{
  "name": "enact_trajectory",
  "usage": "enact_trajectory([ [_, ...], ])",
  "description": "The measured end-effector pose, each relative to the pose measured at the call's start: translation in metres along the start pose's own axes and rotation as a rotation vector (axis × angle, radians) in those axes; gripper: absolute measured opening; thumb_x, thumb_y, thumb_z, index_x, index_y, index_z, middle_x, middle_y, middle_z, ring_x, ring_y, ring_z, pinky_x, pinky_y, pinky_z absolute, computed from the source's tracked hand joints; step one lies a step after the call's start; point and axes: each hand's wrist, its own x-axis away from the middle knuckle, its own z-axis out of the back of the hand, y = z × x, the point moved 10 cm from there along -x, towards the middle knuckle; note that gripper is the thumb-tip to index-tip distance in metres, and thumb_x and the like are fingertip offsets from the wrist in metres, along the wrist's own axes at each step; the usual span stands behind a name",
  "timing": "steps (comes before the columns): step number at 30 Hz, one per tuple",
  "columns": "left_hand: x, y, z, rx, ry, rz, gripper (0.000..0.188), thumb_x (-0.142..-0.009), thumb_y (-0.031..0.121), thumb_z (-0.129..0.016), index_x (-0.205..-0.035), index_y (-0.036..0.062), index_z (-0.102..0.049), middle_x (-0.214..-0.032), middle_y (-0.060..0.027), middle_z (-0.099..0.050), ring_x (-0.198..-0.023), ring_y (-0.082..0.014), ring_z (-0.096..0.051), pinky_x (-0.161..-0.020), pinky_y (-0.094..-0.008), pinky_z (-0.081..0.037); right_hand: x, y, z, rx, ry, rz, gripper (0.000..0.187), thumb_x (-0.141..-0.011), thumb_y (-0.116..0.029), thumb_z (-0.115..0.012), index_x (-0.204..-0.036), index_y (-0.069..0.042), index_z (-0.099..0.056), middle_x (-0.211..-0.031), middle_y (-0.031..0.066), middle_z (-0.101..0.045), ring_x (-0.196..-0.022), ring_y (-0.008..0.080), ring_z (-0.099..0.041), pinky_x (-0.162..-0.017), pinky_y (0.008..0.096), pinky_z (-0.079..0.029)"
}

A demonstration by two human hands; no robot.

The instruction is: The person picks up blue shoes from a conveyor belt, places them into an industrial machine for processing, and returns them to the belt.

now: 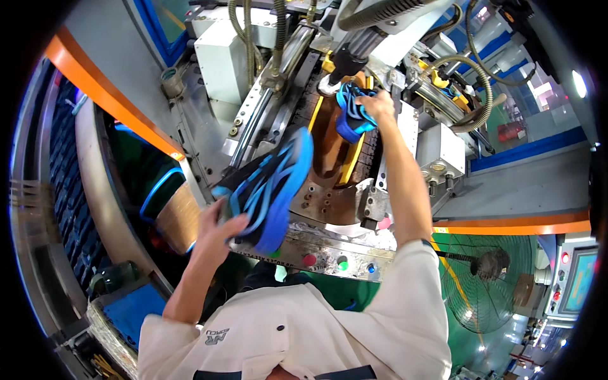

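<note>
My left hand (pixel 216 233) is closed on a blue and black sneaker (pixel 273 193) with light blue laces, held in front of the machine on its left side. This shoe is tilted and a little blurred. Farther off, my right hand (pixel 379 106) grips a second blue sneaker (pixel 349 120) by its upper. That one is at the brown, shoe-shaped bed (pixel 328 149) of the machine, below a black press head (pixel 348 62). Whether it touches the bed I cannot tell. Yellow strips (pixel 352 163) run along the bed's sides.
Metal cylinders (pixel 248 136) and ribbed hoses (pixel 278 38) flank the bed. Coloured buttons (pixel 342 263) line the machine's front edge. An orange frame (pixel 117 98) bends around the left side. At the right stand a caged fan (pixel 484 278) and a control screen (pixel 579 278).
</note>
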Motion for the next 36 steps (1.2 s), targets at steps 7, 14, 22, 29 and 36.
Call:
enact_trajectory([
  [7, 0.176, -0.045, 0.164, 0.285, 0.669, -0.006, 0.066, -0.066, 0.023, -0.080, -0.119, -0.0002, -0.049, -0.104, -0.0067, -0.055, -0.095, -0.0163, -0.054, -0.085, -0.0334, -0.042, 0.006, -0.030, -0.065, 0.076, 0.227, 0.129, 0.057, -0.068, -0.026, -0.073, -0.107, 0.000, -0.040, -0.093, 0.0201, -0.067, -0.086, 0.0343, -0.067, -0.074, 0.0399, -0.055],
  [14, 0.287, -0.156, 0.122, 0.657, 1.121, 0.230, 0.051, -0.073, 0.016, -0.074, -0.116, -0.0003, -0.052, -0.105, -0.0101, -0.060, -0.097, -0.0235, -0.057, -0.083, -0.0367, -0.044, 0.168, -0.067, -0.023, -0.476, 0.295, 0.927, 0.060, -0.074, -0.005, -0.069, -0.127, 0.005, -0.044, -0.121, 0.0196, -0.052, -0.111, 0.0338, -0.051, -0.097, 0.0398, -0.039],
  [22, 0.358, -0.192, 0.113, 0.930, 1.163, 0.049, 0.029, -0.079, 0.014, -0.071, -0.101, -0.0019, -0.061, -0.092, -0.0086, -0.066, -0.083, -0.0177, -0.064, -0.080, -0.0391, -0.054, 0.452, -0.029, -0.217, -0.423, -0.305, 1.422, 0.022, -0.088, -0.006, -0.052, -0.107, -0.006, -0.062, -0.095, 0.0132, -0.063, -0.084, 0.0318, -0.060, -0.070, 0.0408, -0.049],
  [29, 0.475, -0.305, 0.108, 1.159, 1.573, -0.020, 0.023, -0.079, 0.010, -0.070, -0.095, -0.0044, -0.061, -0.089, -0.0116, -0.065, -0.077, -0.0223, -0.065, -0.074, -0.0393, -0.057, 0.445, -0.039, -0.197, -0.605, -0.247, 1.401, 0.023, -0.086, -0.003, -0.055, -0.109, -0.002, -0.061, -0.087, 0.0111, -0.063, -0.075, 0.0256, -0.059, -0.067, 0.0319, -0.049],
  [36, 0.638, -0.472, 0.213, 1.049, 2.050, 0.148, 0.024, -0.073, 0.009, -0.071, -0.091, -0.0045, -0.063, -0.086, -0.0136, -0.066, -0.063, -0.0213, -0.065, -0.064, -0.0343, -0.055, 0.614, -0.243, -0.145, -0.962, -0.739, 1.415, 0.018, -0.090, -0.004, -0.059, -0.107, 0.002, -0.059, -0.099, 0.0116, -0.062, -0.089, 0.0182, -0.060, -0.082, 0.0286, -0.049],
])
